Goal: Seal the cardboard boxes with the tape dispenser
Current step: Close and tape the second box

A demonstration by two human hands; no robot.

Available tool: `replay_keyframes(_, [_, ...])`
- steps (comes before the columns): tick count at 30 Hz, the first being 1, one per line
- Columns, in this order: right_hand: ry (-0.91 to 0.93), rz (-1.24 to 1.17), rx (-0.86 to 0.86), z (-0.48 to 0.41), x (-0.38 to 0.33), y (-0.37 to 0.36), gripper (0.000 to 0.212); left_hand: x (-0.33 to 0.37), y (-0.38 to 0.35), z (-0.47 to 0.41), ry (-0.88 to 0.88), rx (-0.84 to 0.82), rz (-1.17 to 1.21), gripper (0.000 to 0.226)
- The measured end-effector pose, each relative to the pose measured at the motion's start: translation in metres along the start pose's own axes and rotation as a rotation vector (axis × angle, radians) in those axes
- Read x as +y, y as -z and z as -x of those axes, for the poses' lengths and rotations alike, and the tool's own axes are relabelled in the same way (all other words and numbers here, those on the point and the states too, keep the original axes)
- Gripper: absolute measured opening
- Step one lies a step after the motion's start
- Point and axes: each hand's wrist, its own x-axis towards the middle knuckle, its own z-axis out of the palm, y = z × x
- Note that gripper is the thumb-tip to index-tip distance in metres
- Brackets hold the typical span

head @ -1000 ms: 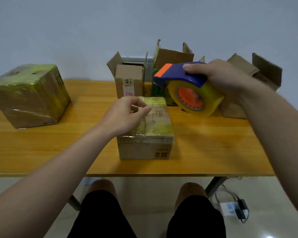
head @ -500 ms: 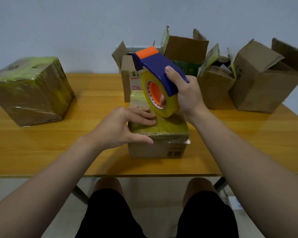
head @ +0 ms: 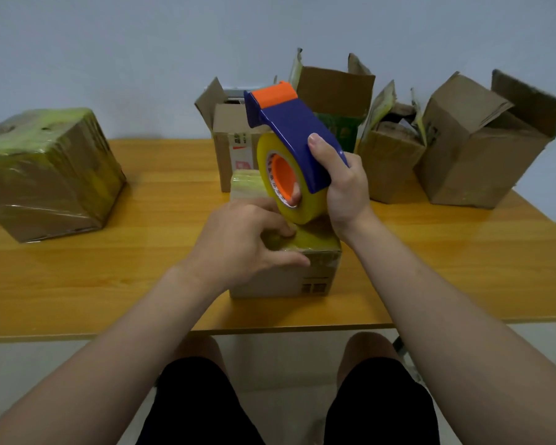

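We saw the small box (head: 302, 279) sitting on the wooden table (head: 463, 268), close to the near edge and roughly at its middle, its top already covered in yellowish tape. The left hand (head: 238, 245) gripped this box at its near left corner: the fingers curled down onto the taped top and the thumb lay along the near upper edge. The right hand (head: 344, 187) was clamped around the blue handle of the tape dispenser (head: 296, 130), the thumb pressed on the handle's near side and the other fingers wrapped behind it, one fingertip showing through the orange core. The dispenser stood tilted, its orange end raised toward the far side, and the roll of tape (head: 305, 210) hung low over the top of the small box, just beside the left fingers; we could not tell whether the roll touched the box. The two hands were near each other but apart. Along the far edge stood a row of open cardboard boxes (head: 475, 149), flaps up, the leftmost just behind the small box. Well apart on the left sat a larger wrapped box (head: 45, 175), tilted and glossy with tape. Below the table edge we made out bare knees and black shorts (head: 193, 406).
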Motion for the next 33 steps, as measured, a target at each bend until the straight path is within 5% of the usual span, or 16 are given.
replay_keyframes(2, [0.015,-0.025,0.001,0.002,0.003,0.000,0.030,0.004,-0.005,0.000,0.030,0.037,-0.064,0.049])
replay_keyframes(10, [0.034,-0.164,0.051,0.007,0.007,0.007,0.030,0.028,-0.041,0.000,0.102,0.345,-0.296,0.084])
replay_keyframes(20, [0.042,-0.138,0.070,0.015,0.008,0.007,0.031,0.048,-0.057,0.007,0.237,0.377,-0.344,0.101])
replay_keyframes(25, [0.045,-0.099,-0.003,0.019,0.005,0.006,0.032,0.013,-0.029,0.015,0.108,0.421,-0.057,0.067])
replay_keyframes(29, [0.042,-0.161,0.058,0.019,0.005,0.005,0.024,-0.026,-0.033,0.034,0.284,0.493,0.358,0.045])
replay_keyframes(33, [0.053,-0.177,0.061,0.018,0.006,0.005,0.024,-0.009,-0.068,0.038,0.497,0.620,0.820,0.049])
